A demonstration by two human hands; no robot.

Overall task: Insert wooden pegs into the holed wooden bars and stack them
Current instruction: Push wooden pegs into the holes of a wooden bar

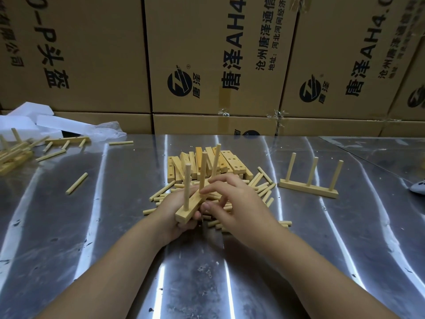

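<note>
Fingers of the left hand grasp a holed bar bearing three upright pegs, right hand pinching it too.

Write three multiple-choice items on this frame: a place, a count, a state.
1. Where does the finished three-peg bar stand? A) on the table, right of the held bar B) on the cartons C) on the white foam
2. How many pegs rise from the held bar? A) one B) three C) five
3. What does the left hand do? A) lies flat B) grips the held bar C) lifts a carton
Key: A, it stands to that bar's right; B, three uprights show; B, its fingers curl under the bar.
</note>
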